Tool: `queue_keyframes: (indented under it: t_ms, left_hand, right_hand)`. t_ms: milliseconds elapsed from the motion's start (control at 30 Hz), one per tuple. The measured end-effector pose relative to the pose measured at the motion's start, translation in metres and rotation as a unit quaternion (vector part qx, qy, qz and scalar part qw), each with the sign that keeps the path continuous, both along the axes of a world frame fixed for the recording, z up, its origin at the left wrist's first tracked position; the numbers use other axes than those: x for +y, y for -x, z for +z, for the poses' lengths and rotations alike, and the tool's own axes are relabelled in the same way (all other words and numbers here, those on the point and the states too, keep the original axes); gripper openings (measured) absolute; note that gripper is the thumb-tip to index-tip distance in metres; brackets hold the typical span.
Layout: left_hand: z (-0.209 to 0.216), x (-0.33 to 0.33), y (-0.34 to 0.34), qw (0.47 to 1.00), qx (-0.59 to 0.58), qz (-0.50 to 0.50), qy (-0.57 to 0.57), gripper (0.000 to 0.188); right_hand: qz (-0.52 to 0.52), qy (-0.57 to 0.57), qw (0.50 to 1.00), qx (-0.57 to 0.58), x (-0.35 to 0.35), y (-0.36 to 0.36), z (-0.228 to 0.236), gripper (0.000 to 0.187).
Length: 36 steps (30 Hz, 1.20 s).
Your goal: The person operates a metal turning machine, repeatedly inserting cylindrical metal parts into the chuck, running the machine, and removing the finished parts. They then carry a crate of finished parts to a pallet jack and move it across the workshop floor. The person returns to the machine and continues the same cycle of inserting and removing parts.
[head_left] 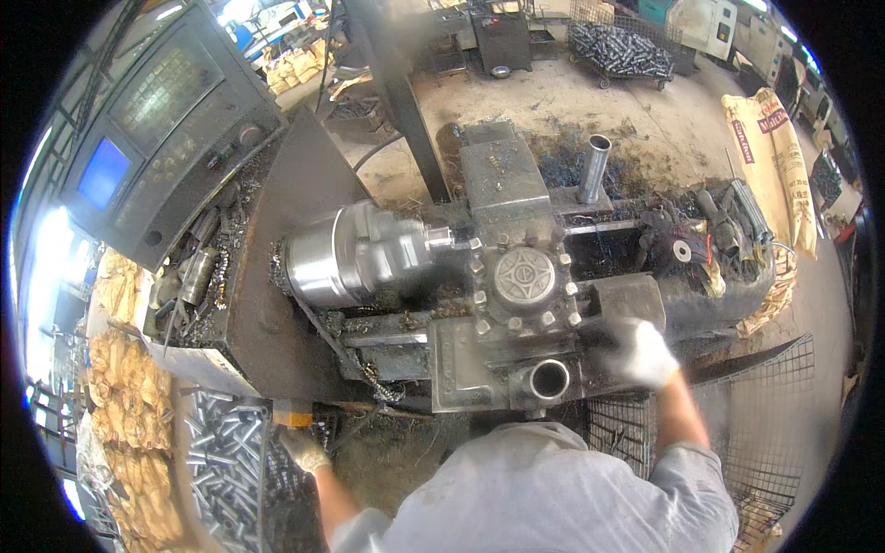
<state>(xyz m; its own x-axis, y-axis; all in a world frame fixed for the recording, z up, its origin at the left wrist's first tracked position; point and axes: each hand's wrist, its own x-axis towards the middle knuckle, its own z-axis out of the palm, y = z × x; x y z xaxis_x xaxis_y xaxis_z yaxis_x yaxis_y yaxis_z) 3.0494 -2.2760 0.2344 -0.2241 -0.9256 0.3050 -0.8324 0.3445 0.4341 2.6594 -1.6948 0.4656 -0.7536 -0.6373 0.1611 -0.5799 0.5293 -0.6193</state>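
My left hand (306, 450), in a pale work glove, is low at the left, beside a bin of short metal rods (226, 461) and just below a yellow block (293, 415). Its fingers are too small and indistinct to read. My right hand (647, 356), in a white glove, is at the right side of the lathe carriage (475, 369), smeared by motion. A chuck (318, 253) with a bright metal workpiece or fixture (401, 244) faces the round-capped tool turret (525, 276). Whether the right hand touches the machine, I cannot tell.
A control panel (138, 157) with a blue screen stands at the left. An upright metal tube (595, 168) stands behind the turret. Gloves and tools (728, 221) lie at the lathe's right end. Wire mesh (765, 442) is at the lower right; a parts cart (622, 51) stands farther back.
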Motion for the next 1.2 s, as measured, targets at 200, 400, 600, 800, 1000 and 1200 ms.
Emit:
queue_keyframes:
  t_ms: [200, 400, 600, 800, 1000, 1200]
  left_hand:
    - [-0.017, 0.030, 0.007, 0.693, 0.597, 0.042, -0.402, 0.049]
    - [-0.011, 0.158, 0.108, 0.867, 0.349, -0.136, -0.327, 0.021]
    - [0.041, 0.189, 0.111, 0.914, 0.237, -0.258, -0.207, 0.015]
    - [0.145, 0.128, 0.185, 0.926, 0.071, -0.366, 0.055, 0.070]
    - [0.244, 0.065, 0.367, 0.874, -0.133, -0.410, 0.223, 0.090]
    - [0.273, 0.041, 0.422, 0.855, -0.266, -0.419, 0.148, 0.066]
  right_hand:
    - [0.050, 0.115, 0.990, 0.059, -0.086, 0.104, 0.069, 0.034]
    - [0.194, -0.336, 0.906, -0.169, -0.270, 0.215, 0.013, 0.051]
    - [0.204, -0.433, 0.877, -0.040, -0.245, 0.303, -0.016, 0.034]
    - [0.009, -0.310, 0.951, -0.019, -0.211, 0.325, 0.046, 0.053]
    - [0.324, -0.398, 0.858, -0.002, -0.280, 0.244, -0.028, 0.042]
    - [-0.046, -0.217, 0.963, -0.154, -0.175, 0.381, 0.029, 0.038]
